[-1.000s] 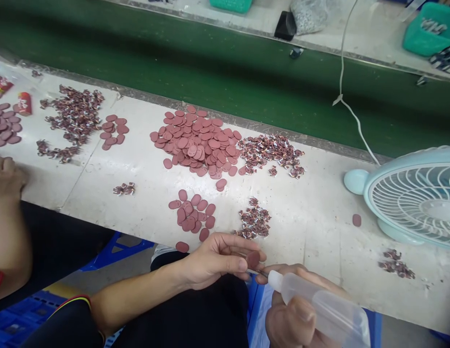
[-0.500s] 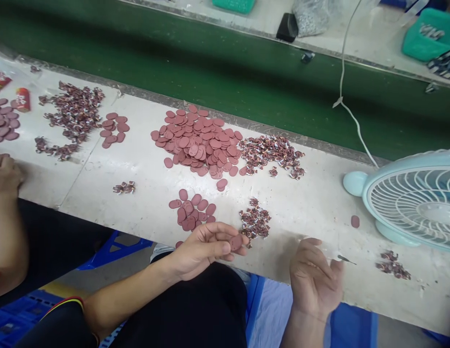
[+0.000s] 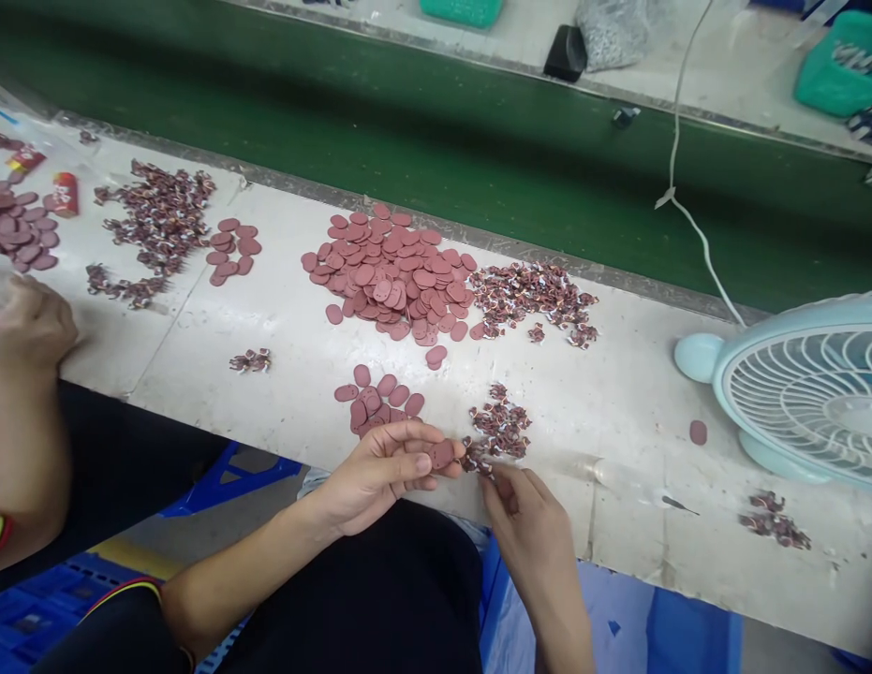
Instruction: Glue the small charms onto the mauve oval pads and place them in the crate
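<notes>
Between the thumb and fingers of my left hand [image 3: 383,476] is a reddish-brown oval disc [image 3: 441,456]. My right hand [image 3: 530,510] has its fingertips together at the lower edge of a small heap of brown-and-white figure-like pieces [image 3: 502,426]; what they pinch, if anything, is too small to make out. Just beyond my left hand lies a small group of oval discs [image 3: 386,398], partly covered by it. Farther back are a large pile of the same discs [image 3: 400,271] and, to its right, a larger heap of the small pieces [image 3: 534,295].
A pale blue fan [image 3: 815,384] stands at the right, with a white cable [image 3: 695,229] behind it. A few small pieces [image 3: 776,522] and a lone disc [image 3: 698,432] lie nearby. At the left, another person's hand [image 3: 32,314] rests near more piles.
My right hand has moved left from the bare table to the small heap, close to my left hand. The other person's hand has come further into view. My left hand still holds the disc.
</notes>
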### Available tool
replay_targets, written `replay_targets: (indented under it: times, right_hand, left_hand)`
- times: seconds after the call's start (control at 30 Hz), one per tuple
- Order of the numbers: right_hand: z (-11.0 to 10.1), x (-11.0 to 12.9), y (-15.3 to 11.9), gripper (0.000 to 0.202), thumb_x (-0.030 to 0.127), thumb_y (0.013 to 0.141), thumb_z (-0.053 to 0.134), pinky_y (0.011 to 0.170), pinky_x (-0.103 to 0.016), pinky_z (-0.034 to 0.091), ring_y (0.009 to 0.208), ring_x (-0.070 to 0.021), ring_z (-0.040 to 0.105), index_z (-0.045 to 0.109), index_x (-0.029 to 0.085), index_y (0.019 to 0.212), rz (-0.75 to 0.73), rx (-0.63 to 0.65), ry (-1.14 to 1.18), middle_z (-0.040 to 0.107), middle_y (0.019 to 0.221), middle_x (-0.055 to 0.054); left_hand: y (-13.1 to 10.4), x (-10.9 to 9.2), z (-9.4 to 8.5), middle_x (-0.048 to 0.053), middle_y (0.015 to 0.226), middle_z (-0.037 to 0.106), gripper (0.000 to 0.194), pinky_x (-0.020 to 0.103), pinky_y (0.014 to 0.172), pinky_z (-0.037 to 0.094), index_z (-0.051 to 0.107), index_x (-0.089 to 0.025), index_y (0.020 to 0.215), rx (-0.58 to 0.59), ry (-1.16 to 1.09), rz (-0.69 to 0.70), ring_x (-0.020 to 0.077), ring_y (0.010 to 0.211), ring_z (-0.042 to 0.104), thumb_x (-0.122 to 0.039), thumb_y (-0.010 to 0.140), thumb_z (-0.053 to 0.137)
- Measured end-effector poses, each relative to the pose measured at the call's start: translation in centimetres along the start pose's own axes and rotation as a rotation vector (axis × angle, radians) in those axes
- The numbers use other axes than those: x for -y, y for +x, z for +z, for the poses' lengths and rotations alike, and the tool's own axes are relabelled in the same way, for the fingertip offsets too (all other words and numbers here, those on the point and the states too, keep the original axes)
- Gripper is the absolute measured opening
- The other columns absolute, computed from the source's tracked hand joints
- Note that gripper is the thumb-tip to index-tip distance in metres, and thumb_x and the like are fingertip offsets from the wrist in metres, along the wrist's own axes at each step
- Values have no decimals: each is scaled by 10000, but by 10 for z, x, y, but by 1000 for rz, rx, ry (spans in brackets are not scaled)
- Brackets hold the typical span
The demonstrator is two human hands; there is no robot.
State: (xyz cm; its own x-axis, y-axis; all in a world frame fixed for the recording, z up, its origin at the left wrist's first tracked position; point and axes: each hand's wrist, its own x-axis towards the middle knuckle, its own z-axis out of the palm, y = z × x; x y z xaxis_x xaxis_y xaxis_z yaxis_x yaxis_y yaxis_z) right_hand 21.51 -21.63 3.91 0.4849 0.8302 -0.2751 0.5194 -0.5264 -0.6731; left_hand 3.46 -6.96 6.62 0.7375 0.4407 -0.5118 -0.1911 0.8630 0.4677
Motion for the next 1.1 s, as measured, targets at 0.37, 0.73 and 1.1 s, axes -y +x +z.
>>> replay_targets:
  times: [0.37, 0.73, 1.1]
  right_hand:
    - [-8, 19, -4, 324, 503, 1020, 519, 685, -319, 488, 749, -201, 689, 720, 269, 1119, 49, 70, -75, 735, 893, -30]
    - [-35, -7, -28, 292, 447, 913, 670, 594, -306, 561, 657, -205, 711, 673, 246, 1125, 203, 7, 64, 733, 779, 0]
    - [-36, 52, -41, 118, 245, 884, 781, 759, -222, 650, 799, -157, 776, 792, 283, 995, 72, -29, 822, 802, 889, -34]
  left_hand:
    - [1, -2, 0, 74, 1112, 834, 202, 176, 759, 622, 819, -211, 1026, 3, 10, -9, 193, 968, 807, -190, 828, 857]
    - [-2, 7, 1, 75, 1113, 833, 218, 181, 735, 609, 820, -218, 1014, 31, 26, -40, 205, 970, 808, -193, 804, 875]
    - [-2, 27, 17, 69, 1082, 836, 259, 237, 837, 590, 802, -199, 986, 156, 116, -24, 142, 920, 782, -147, 755, 907]
